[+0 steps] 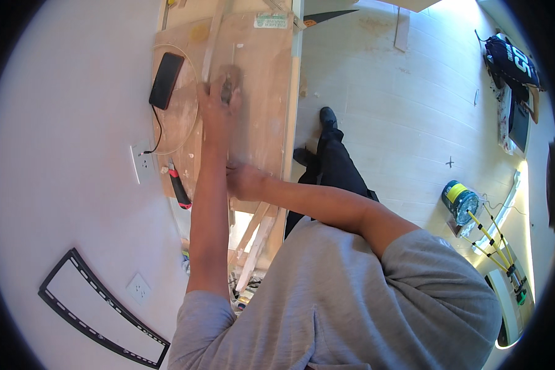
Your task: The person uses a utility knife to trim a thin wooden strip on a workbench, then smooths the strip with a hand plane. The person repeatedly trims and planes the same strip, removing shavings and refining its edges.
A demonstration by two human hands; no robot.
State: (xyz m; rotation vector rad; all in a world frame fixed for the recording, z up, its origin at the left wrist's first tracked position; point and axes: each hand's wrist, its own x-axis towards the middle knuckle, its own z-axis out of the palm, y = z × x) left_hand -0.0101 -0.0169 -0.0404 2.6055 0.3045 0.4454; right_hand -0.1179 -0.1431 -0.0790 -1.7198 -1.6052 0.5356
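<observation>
Over the wooden board (262, 98), my left hand (219, 108) is closed around a small brownish tool (231, 77), smeared by motion so its kind is unclear. My right hand (248, 182) is closed low on the same board, nearer to me; whatever it grips is hidden under the fingers. A pale thin wood strip (213, 37) runs along the board beyond my left hand. Left of my forearm lie a red and black utility knife (179, 185) and a dark phone (166, 80) with a cable plugged into the wall outlet (143, 163).
Wood strips (256, 246) stick out near my body. A handsaw (330, 16) lies by the board's far right corner. On the floor at right stand a paint bucket (459, 200) and a yellow-black tripod-like stand (496, 243). A black metal bracket frame (98, 336) is at lower left.
</observation>
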